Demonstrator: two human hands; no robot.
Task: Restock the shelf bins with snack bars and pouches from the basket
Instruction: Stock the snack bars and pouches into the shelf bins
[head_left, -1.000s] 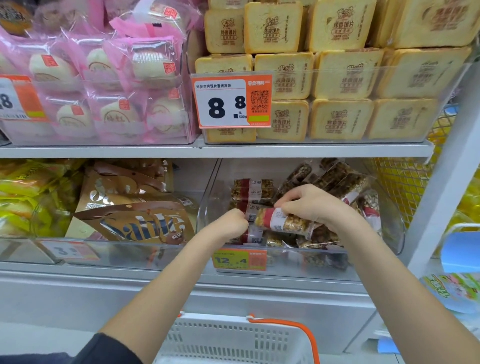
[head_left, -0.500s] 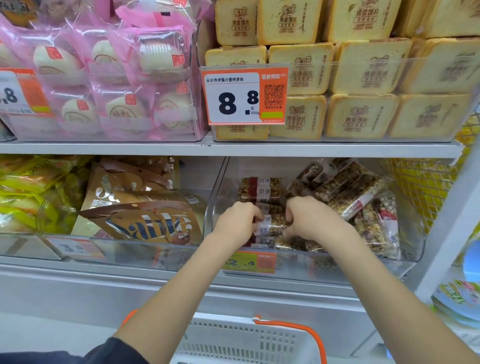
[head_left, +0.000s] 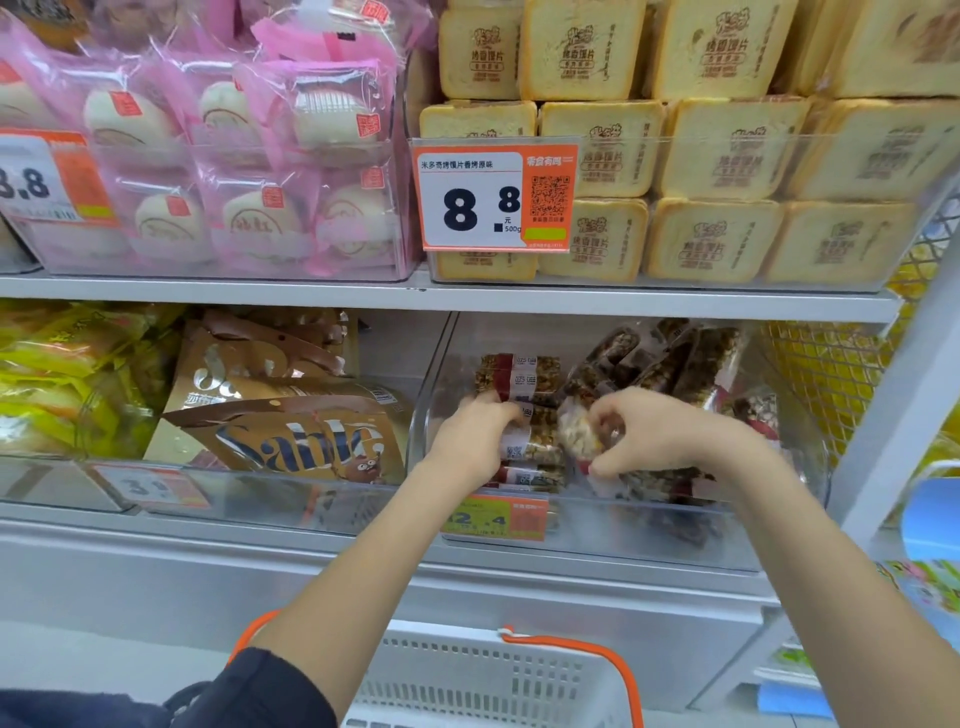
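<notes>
A clear shelf bin (head_left: 597, 545) on the lower shelf holds several wrapped nut-and-grain snack bars (head_left: 519, 371). Both my hands are inside it. My left hand (head_left: 475, 434) rests against the stack of bars (head_left: 532, 449) at the bin's left, fingers curled round their ends. My right hand (head_left: 654, 431) pinches a bar (head_left: 574, 439) in a clear wrapper, blurred by motion, just right of that stack. More bars (head_left: 680, 358) lean in a pile at the bin's back right. The white basket (head_left: 467, 680) with orange handles sits below my arms.
Left of the bar bin, a bin holds brown "Sable" pouches (head_left: 291, 436), then yellow packets (head_left: 62, 374). The upper shelf carries pink-wrapped buns (head_left: 249, 156) and yellow toast-slice packs (head_left: 727, 156) behind an 8.8 price tag (head_left: 496, 200). A white upright post (head_left: 893, 415) stands at right.
My right hand has brought its bar down into the bin beside the left stack. My left hand has moved right onto that stack. The camera has shifted closer.
</notes>
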